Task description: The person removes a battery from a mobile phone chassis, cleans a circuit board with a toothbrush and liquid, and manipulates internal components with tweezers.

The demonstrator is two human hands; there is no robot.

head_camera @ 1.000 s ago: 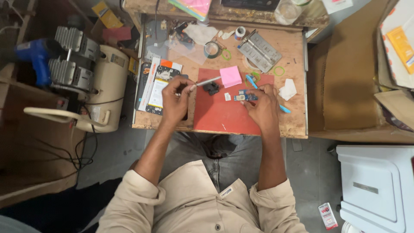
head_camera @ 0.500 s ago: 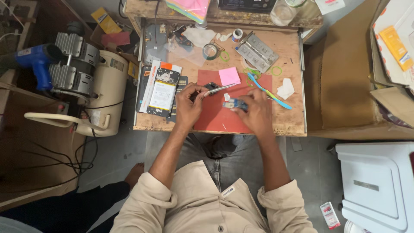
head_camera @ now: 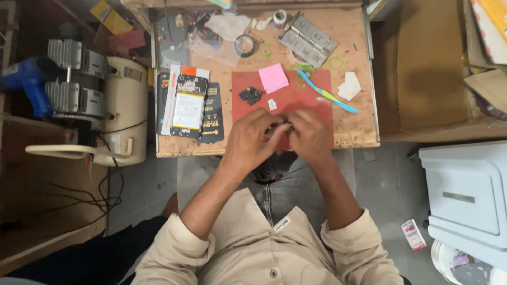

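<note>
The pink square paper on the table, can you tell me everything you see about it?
The pink sticky-note pad is a small bright pink square of paper, lying flat and turned a little askew. It sits at the top edge of the dark red work mat, partly hanging over onto the wooden table. Nothing lies on it. A small black part lies just to its left, not touching. Both hands are lower down, away from it.

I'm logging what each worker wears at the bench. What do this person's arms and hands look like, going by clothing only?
Both hands, left hand and right hand, are bare: no gloves, and no rings or watch that I can make out. The forearms are uncovered, with the sleeves of a beige button-up shirt rolled up near the elbows.
</note>
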